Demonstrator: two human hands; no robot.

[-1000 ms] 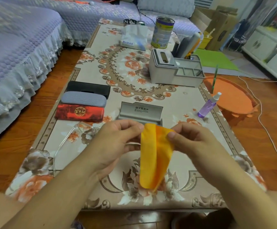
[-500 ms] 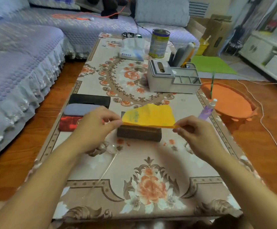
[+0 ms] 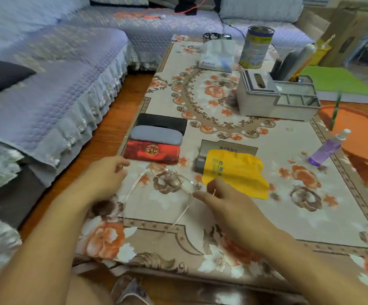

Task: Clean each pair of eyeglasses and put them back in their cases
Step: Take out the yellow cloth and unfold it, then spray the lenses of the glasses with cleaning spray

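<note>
Clear eyeglasses (image 3: pixel 167 190) lie near the surface's left edge: light, fragile, best lifted by the frame. Left hand (image 3: pixel 106 179) and right hand (image 3: pixel 227 203), loosely open, hold nothing.

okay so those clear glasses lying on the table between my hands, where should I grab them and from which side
Probably pinch the clear glasses at the frame's right corner, where the arm meets the front, coming from the right with your right hand, whose fingertips are nearly there. They lie flat on the table with both arms open toward you, and a corner grip keeps fingers off the lenses.
</note>
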